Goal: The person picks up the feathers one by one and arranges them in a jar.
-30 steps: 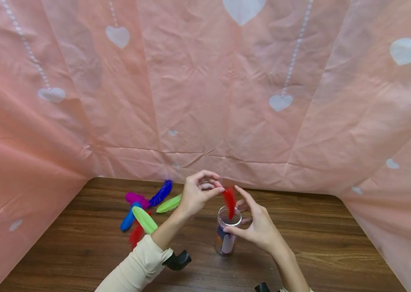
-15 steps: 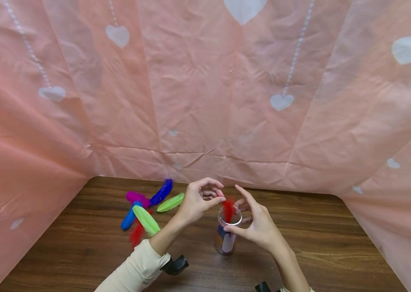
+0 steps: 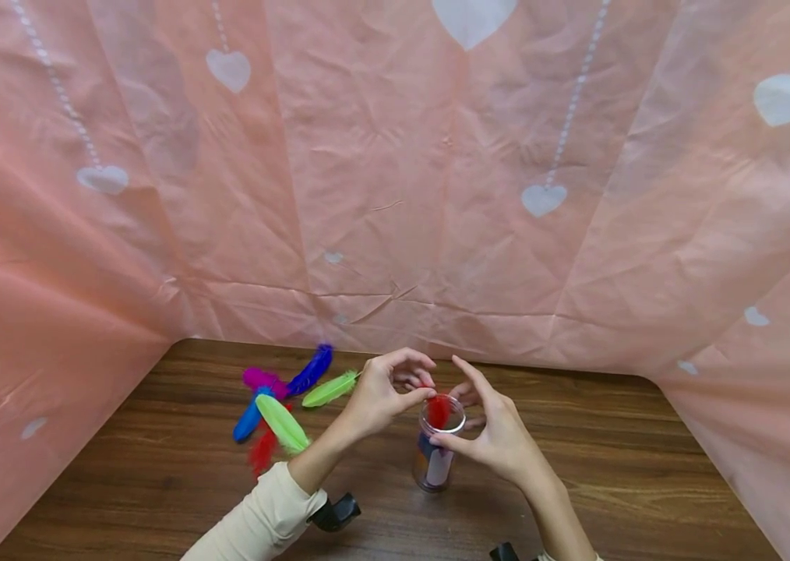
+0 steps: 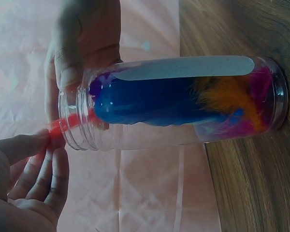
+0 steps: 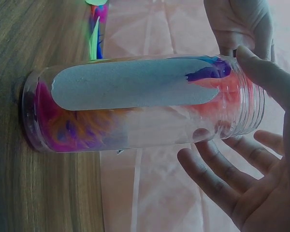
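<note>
A clear jar [image 3: 424, 471] with a pale label stands upright on the wooden table. Blue, orange and magenta feathers [image 4: 150, 99] fill part of it. My left hand [image 3: 382, 397] pinches a red feather [image 3: 439, 413] by its end between thumb and fingertips. Much of that feather hangs inside the jar's mouth, and its red shows through the neck in the right wrist view. My right hand [image 3: 500, 440] holds the jar near its rim, thumb on the near side and fingers round the far side. In the right wrist view, some fingers [image 5: 208, 181] spread away from the glass.
Left of the jar lies a loose group of feathers: a green feather [image 3: 281, 423], another green feather [image 3: 329, 389], a dark blue feather [image 3: 311, 370], a magenta feather [image 3: 262, 381], a light blue feather [image 3: 248, 419] and a red feather [image 3: 263, 452]. A pink curtain [image 3: 395, 195] borders the table.
My left hand has come down towards the jar, and the red feather has gone from above the rim to mostly inside the mouth. The right hand and jar stay put.
</note>
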